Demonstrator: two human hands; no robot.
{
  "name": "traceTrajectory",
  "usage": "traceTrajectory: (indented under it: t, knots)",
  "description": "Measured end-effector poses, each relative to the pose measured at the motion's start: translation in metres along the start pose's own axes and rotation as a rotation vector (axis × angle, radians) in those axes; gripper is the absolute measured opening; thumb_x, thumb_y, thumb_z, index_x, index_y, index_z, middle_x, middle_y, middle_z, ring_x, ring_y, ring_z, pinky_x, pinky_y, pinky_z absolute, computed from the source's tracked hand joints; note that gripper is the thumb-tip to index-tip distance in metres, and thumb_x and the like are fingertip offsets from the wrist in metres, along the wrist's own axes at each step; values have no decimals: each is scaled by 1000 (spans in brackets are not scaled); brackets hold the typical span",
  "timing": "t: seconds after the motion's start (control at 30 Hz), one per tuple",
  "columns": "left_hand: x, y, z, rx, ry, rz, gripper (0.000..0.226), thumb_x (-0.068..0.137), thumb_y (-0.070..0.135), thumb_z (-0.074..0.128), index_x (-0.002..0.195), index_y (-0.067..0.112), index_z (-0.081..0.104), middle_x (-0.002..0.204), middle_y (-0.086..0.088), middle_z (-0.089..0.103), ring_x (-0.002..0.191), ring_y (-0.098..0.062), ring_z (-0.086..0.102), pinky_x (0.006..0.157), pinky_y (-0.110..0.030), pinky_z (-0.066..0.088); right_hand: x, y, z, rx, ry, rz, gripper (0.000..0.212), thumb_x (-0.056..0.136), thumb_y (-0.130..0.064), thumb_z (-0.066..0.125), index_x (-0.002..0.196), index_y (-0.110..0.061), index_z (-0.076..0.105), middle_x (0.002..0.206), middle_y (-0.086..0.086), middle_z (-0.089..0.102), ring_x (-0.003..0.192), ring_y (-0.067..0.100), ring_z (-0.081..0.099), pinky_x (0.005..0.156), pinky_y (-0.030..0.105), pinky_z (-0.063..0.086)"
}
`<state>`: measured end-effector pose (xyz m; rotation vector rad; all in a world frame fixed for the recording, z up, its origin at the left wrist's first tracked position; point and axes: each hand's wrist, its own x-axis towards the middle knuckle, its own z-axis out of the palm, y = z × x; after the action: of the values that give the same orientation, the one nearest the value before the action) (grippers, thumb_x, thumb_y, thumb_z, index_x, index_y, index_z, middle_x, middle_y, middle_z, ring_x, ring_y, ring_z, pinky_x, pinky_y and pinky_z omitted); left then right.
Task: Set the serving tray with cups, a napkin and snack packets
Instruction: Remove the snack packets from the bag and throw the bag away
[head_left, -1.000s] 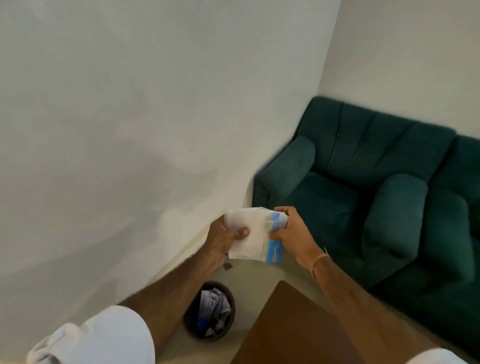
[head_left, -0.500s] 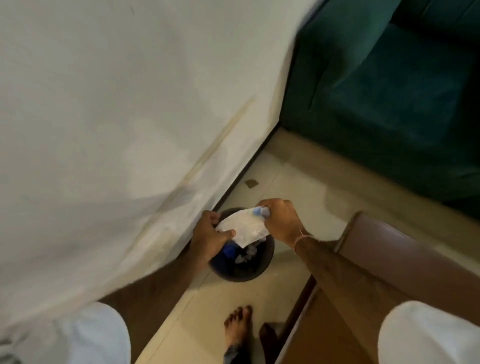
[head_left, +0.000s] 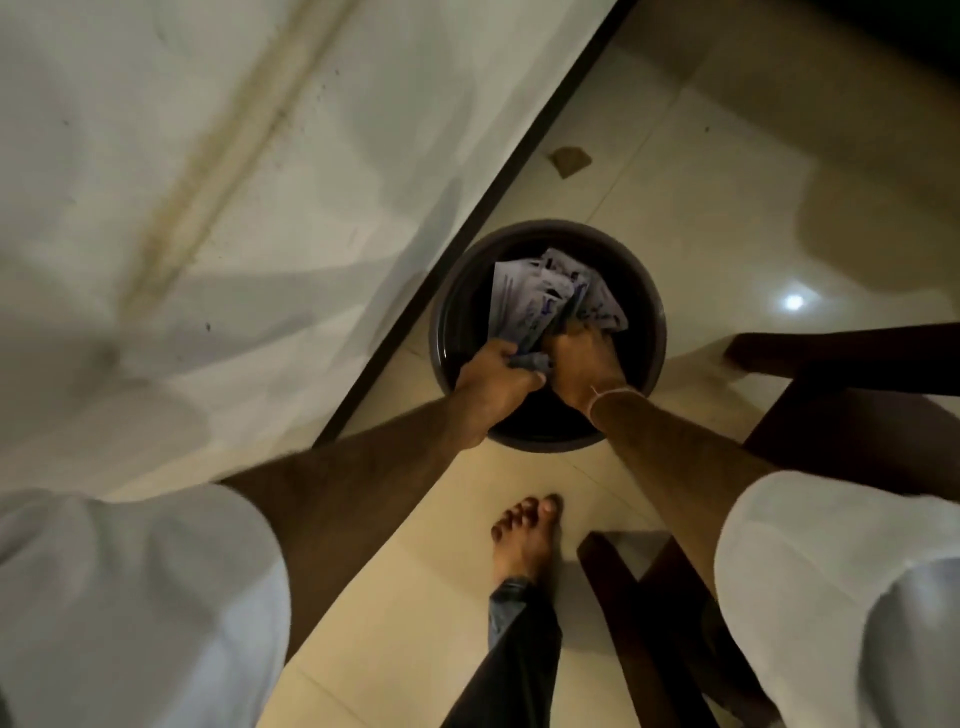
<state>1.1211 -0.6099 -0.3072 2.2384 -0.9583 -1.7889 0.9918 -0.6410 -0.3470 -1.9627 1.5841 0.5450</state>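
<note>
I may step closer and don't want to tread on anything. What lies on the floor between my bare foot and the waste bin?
Nothing: in the head view the stretch from the bare foot to the waste bin is bare pale tile.

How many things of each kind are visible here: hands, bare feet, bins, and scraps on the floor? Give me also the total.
Hands: 2 (left hand, right hand)
Bare feet: 1 (bare foot)
Bins: 1 (dark round bin, with wrappers inside; their number cannot be told)
Floor scraps: 1 (brown scrap)
Total: 5
</note>
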Motion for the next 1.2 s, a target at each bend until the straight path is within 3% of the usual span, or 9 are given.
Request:
traceTrajectory:
  t: [0.13,0.33,0.47,0.53,0.63,0.77,0.9,1.2]
  knots:
    - [16,3,5,153,-1,46,51,86,27,73,133,22,53,124,-5,62,115,-26,59,79,-25,42,14,7,15,100,-89,1,54,89,-26,61,140,-13,47,143,23,45,131,43,42,107,49,40]
    - [-8,22,-13,358,-3,172,47,85,18,72,129,16,55,126,-10,64,117,-29,60,92,-29,44,-6,14,-22,238,-70,-2,100,74,-30,76,154,-14,19,154,20,27,142,43,27,115,52,30]
    - [-40,64,-35,446,28,262,49,82,18,73,126,11,55,126,-14,62,114,-34,60,97,-40,49,-34,16,-86,320,1,14,94,78,-32,71,155,-18,20,159,14,24,143,39,27,118,47,28]
    - [-57,87,-46,450,72,315,47,80,14,73,124,9,57,125,-15,63,114,-35,60,92,-34,48,-48,15,-119,345,74,18,88,78,-27,70,152,-18,26,156,12,31,140,37,33,115,45,31]
    - [-93,132,-64,409,138,395,59,80,16,73,135,14,54,136,-10,59,125,-29,56,104,-35,45,-75,17,-183,406,155,22,83,79,-21,70,151,-19,29,154,9,34,136,35,36,108,47,38]
    - [-151,207,-87,431,195,472,70,85,19,71,148,20,41,149,-8,47,136,-26,45,107,-34,39,-120,23,-281,457,295,21,79,81,-16,68,150,-20,30,153,8,34,136,33,36,106,46,37]
    - [-221,292,-108,408,276,595,70,86,21,71,148,22,39,151,-5,44,137,-25,40,100,-28,34,-173,31,-387,464,425,43,78,82,-20,67,150,-21,29,155,5,33,140,30,33,112,48,32]
    - [-425,465,-131,333,417,928,68,87,19,71,147,19,40,151,-5,45,138,-24,41,108,-31,36,-342,56,-602,425,754,-26,73,83,-20,64,147,-25,30,156,1,31,139,29,34,111,49,32]
